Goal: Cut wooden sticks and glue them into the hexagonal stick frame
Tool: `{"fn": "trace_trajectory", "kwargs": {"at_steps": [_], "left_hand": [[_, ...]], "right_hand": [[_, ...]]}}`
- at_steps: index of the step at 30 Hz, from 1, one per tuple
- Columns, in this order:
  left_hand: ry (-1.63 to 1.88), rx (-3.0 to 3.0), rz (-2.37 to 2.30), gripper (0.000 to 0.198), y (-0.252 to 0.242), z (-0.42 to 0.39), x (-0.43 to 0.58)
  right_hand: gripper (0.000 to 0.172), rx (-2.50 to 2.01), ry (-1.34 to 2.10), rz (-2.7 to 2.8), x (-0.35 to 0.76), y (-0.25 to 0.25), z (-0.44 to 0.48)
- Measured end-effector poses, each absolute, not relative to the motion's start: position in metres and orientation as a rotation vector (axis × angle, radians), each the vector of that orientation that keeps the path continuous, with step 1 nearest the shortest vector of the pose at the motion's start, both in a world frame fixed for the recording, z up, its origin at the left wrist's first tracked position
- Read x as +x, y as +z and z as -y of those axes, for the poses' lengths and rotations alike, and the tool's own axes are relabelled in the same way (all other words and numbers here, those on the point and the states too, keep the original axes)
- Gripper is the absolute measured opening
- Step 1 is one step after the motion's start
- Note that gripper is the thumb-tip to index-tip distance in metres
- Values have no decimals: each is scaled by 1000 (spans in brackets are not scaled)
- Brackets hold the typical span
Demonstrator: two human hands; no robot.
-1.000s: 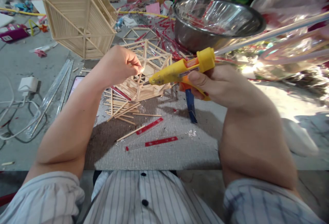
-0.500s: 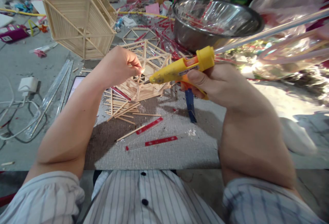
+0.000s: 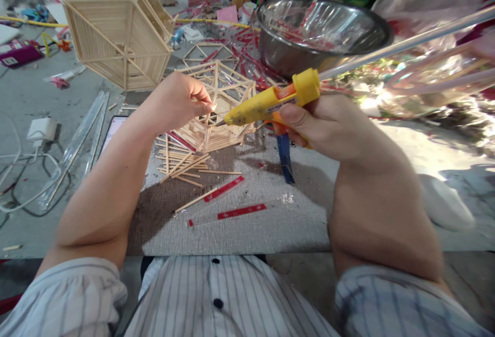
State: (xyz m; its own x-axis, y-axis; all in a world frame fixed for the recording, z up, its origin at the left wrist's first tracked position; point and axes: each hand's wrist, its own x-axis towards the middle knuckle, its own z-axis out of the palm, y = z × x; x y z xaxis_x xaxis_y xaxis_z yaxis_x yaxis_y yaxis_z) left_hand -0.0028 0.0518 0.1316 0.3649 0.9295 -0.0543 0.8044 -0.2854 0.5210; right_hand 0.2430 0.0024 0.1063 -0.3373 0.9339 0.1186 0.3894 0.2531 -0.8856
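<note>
My right hand [image 3: 320, 123] is wrapped round a yellow glue gun [image 3: 255, 107] with an orange trigger part, a clear glue stick [image 3: 402, 42] at its back. The nozzle points left, at the open stick frame [image 3: 228, 138] on the table. My left hand [image 3: 189, 95] pinches at an upright part of that frame; what lies between the fingertips is too small to make out. Loose wooden sticks [image 3: 183, 164] are piled just in front of the frame. Red-printed clear wrappers [image 3: 242, 211] lie nearer the table's front edge.
A large stick-built piece [image 3: 119, 38] stands at the back left. Behind the glue gun is a steel bowl [image 3: 320, 33]. A phone [image 3: 112, 125], a white charger [image 3: 42, 130] with cables and clear glue sticks [image 3: 77, 146] lie at left. Plastic bags crowd the right.
The view has shifted very slightly. My hands, the glue gun and the stick frame keep nearly the same places relative to each other.
</note>
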Motion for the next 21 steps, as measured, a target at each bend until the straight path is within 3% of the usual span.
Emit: {"fn": "trace_trajectory", "kwargs": {"at_steps": [11,21], "left_hand": [[248,2189,-1567,38,133,-50,4],[339,2202,-1456,26,126,-54,3]], "right_hand": [[33,-1230,1008,1830,245,109,-3],[34,-1206,919,1863,242,112,1]]}}
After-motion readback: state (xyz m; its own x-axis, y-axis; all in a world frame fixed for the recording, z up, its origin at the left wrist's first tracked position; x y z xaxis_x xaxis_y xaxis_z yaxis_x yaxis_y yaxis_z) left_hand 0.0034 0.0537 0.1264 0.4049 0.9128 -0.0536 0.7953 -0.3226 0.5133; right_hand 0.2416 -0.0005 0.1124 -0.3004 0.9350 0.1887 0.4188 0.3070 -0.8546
